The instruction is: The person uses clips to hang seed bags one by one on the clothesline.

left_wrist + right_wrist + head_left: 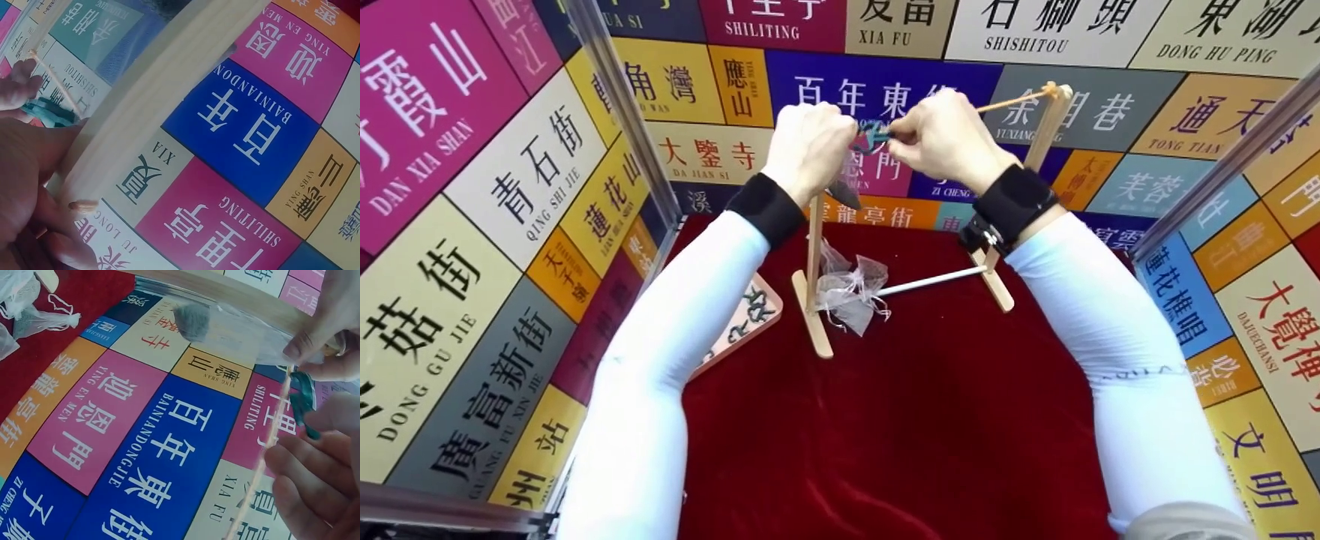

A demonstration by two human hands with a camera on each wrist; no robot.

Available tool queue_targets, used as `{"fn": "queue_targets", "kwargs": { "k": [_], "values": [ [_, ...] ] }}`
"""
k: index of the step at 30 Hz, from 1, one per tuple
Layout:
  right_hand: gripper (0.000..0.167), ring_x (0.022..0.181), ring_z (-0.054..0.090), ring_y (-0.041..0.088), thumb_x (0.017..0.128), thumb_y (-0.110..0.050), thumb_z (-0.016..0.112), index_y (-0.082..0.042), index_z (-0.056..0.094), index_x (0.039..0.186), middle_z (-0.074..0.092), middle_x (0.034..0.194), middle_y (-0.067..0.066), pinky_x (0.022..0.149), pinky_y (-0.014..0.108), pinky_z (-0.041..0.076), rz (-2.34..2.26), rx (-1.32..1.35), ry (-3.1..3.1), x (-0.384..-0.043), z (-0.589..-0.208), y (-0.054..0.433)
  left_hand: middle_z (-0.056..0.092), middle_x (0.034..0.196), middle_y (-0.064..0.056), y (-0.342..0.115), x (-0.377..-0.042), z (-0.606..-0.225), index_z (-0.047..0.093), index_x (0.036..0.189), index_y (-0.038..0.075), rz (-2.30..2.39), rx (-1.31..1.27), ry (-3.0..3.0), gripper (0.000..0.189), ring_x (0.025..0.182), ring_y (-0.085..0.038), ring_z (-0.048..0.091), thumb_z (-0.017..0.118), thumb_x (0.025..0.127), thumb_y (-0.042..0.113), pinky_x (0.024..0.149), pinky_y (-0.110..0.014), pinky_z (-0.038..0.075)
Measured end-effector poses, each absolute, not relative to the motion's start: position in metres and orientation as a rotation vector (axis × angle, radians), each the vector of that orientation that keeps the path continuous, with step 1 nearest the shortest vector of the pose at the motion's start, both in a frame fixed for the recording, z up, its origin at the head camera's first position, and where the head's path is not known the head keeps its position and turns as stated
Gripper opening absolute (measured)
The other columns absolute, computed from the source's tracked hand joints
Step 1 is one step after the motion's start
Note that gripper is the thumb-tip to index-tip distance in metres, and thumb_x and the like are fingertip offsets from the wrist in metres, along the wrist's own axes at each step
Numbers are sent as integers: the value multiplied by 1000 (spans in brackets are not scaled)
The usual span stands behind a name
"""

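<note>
A cord (1011, 100) is strung between two wooden posts, and both hands are at its left part. My left hand (812, 142) is beside the left post (814, 247) and pinches the top of a sheer bag (236, 332) at the cord. Dark contents (191, 322) show in the bag's lower end. My right hand (949, 142) pinches a small green clip (304, 402) between thumb and fingers, close to the left fingertips. In the left wrist view the clip (53, 112) is partly hidden by fingers. Whether it grips the cord, I cannot tell.
More sheer drawstring bags (855, 289) lie by the left post's foot (815, 330). A white rod (934, 281) joins the posts low down. A pale tray (772, 298) with several green clips (756, 304) sits at left, partly behind the left arm. Dark red cloth (885, 420) covers the table; printed panels surround it.
</note>
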State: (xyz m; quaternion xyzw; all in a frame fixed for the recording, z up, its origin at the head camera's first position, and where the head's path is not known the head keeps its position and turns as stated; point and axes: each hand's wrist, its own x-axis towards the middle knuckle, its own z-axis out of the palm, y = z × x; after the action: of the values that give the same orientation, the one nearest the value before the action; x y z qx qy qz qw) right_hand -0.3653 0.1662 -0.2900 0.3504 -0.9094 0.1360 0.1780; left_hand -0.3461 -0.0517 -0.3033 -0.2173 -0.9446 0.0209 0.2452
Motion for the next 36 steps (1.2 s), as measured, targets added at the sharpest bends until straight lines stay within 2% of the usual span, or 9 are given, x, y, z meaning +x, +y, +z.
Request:
{"fn": "queue_targets", "kwargs": {
  "k": [4, 15, 17, 19, 22, 25, 29, 32, 36],
  "values": [
    [24, 71, 77, 35, 100, -13, 73, -3, 86, 118, 87, 98, 19, 68, 41, 58, 363, 1087, -2645, -369, -283, 162, 82, 94, -15, -52, -345, -304, 82, 101, 4, 84, -581, -2575, 24, 80, -35, 76, 58, 99, -1, 72, -52, 66],
    [24, 74, 75, 39, 100, -11, 70, -5, 89, 113, 86, 93, 20, 71, 55, 63, 246, 1065, -2620, -367, -271, 158, 83, 94, -14, -55, -344, -305, 82, 98, 6, 52, -565, -2578, 29, 79, -35, 77, 54, 96, -4, 71, -53, 66],
    [24, 75, 76, 37, 99, -10, 70, -4, 88, 114, 87, 96, 19, 72, 50, 64, 268, 1121, -2649, -369, -271, 157, 82, 93, -14, -54, -344, -306, 82, 96, 6, 50, -569, -2572, 29, 79, -35, 77, 54, 95, -4, 70, -54, 66],
    [22, 75, 79, 36, 97, -8, 73, -2, 87, 112, 87, 97, 19, 69, 36, 63, 320, 1168, -2666, -373, -274, 159, 82, 93, -14, -52, -344, -306, 82, 96, 6, 47, -585, -2566, 28, 79, -36, 77, 55, 97, -3, 70, -55, 66],
    [20, 75, 82, 35, 96, -7, 75, -1, 87, 111, 87, 97, 19, 65, 11, 51, 394, 1182, -2653, -376, -280, 162, 83, 95, -14, -49, -345, -307, 82, 99, 7, 43, -602, -2567, 27, 81, -36, 78, 56, 100, -2, 71, -55, 67],
    [20, 73, 81, 33, 97, -8, 74, -1, 87, 111, 87, 95, 20, 61, 3, 41, 437, 1160, -2640, -375, -286, 162, 82, 96, -14, -47, -346, -307, 81, 102, 8, 35, -595, -2582, 26, 84, -35, 78, 57, 100, -2, 73, -55, 67],
    [21, 69, 77, 34, 99, -11, 73, -3, 88, 112, 86, 89, 18, 64, 27, 55, 422, 1134, -2606, -370, -292, 157, 82, 97, -13, -46, -347, -305, 80, 102, 8, 3, -584, -2615, 22, 87, -36, 79, 60, 99, 0, 75, -56, 67],
    [21, 67, 73, 35, 98, -13, 74, -4, 89, 108, 84, 80, 17, 65, 45, 57, 393, 1113, -2560, -368, -297, 156, 83, 98, -13, -46, -349, -302, 80, 100, 9, -40, -576, -2637, 15, 90, -38, 80, 65, 101, 8, 76, -58, 67],
    [20, 61, 66, 33, 96, -15, 72, -3, 88, 91, 75, 68, 14, 61, 47, 51, 380, 1113, -2497, -367, -302, 155, 85, 100, -12, -46, -350, -299, 80, 98, 11, -114, -552, -2681, 14, 93, -40, 82, 68, 103, 16, 77, -60, 68]
  ]
}}
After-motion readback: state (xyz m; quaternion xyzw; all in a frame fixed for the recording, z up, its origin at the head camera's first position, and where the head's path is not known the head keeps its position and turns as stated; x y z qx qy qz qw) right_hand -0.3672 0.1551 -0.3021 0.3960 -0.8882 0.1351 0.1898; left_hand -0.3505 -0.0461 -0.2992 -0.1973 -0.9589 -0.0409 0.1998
